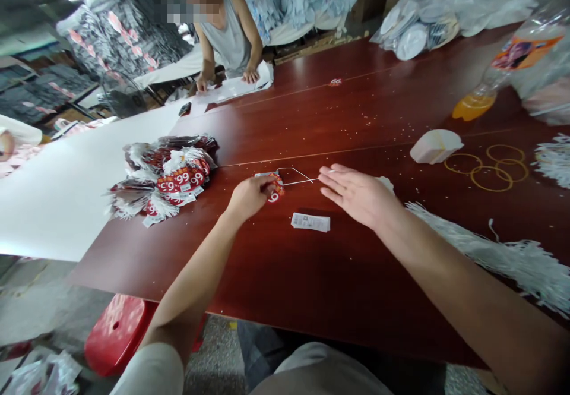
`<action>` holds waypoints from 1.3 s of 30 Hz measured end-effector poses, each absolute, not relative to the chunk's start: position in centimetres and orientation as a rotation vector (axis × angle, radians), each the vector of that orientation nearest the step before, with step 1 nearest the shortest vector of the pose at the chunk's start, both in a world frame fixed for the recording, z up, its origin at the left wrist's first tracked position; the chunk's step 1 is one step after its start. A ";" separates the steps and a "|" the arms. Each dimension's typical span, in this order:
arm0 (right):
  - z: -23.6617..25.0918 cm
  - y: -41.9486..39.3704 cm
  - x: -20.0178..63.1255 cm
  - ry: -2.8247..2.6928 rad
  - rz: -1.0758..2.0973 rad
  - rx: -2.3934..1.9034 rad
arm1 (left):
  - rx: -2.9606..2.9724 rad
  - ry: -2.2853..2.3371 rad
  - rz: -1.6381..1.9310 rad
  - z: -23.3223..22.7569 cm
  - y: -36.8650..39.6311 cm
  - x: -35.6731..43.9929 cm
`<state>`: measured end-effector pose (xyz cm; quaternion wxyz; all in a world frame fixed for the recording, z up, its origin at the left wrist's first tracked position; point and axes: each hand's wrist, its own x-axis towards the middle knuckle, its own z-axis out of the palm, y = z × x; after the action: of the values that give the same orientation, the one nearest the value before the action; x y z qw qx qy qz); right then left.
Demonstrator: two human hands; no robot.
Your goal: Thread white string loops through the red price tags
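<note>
My left hand (pixel 250 198) pinches a red hang tag (pixel 275 193) printed with white numerals, with a pale label beside it. A white string (pixel 297 183) runs from this tag across to my right hand (pixel 356 196). My right hand is turned palm up with its fingers fairly straight, and the string's end lies at the fingertips; the exact grip there is partly hidden. Below and between the hands lies a small stack of white printed labels (pixel 310 222) on the dark red table (pixel 285 276).
Bundles of strung red tags (pixel 178 175) lie to the left. White strings (pixel 499 258), rubber bands (pixel 490 169), a pale stack of cards (pixel 436 147) and a tilted bottle of orange drink (pixel 476 101) are on the right. Across the table a person (pixel 231 32) handles white sheets. A red stool (pixel 116 332) stands lower left.
</note>
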<state>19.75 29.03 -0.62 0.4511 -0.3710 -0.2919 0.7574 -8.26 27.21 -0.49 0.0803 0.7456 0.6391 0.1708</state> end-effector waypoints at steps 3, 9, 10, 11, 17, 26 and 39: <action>-2.6 32.1 14.8 -0.633 1.843 -1.151 | 2.177 2.199 0.346 -3.1 31.2 -9.3; -3.8 37.8 10.0 -0.825 1.716 -1.246 | 2.212 2.206 0.327 -8.2 34.4 -7.4; -3.5 38.4 10.1 -0.888 1.701 -1.250 | 2.214 2.198 0.316 -8.6 35.1 -7.9; -3.1 38.8 10.6 -0.959 1.684 -1.252 | 2.210 2.201 0.319 -8.9 36.0 -8.7; 1.3 33.8 23.3 -1.808 1.361 -1.314 | 2.316 2.137 0.713 -9.0 38.4 -11.9; -1.1 21.0 35.1 -2.585 0.798 -1.983 | 2.595 0.946 1.015 -2.7 31.4 5.5; 1.5 21.9 28.1 -2.116 1.442 -0.964 | 2.590 1.248 0.608 -3.5 32.0 13.6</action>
<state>28.07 21.85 1.46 0.2014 -0.3451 -0.7575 0.5163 13.56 32.01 -3.47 0.1015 0.8768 0.4225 0.2059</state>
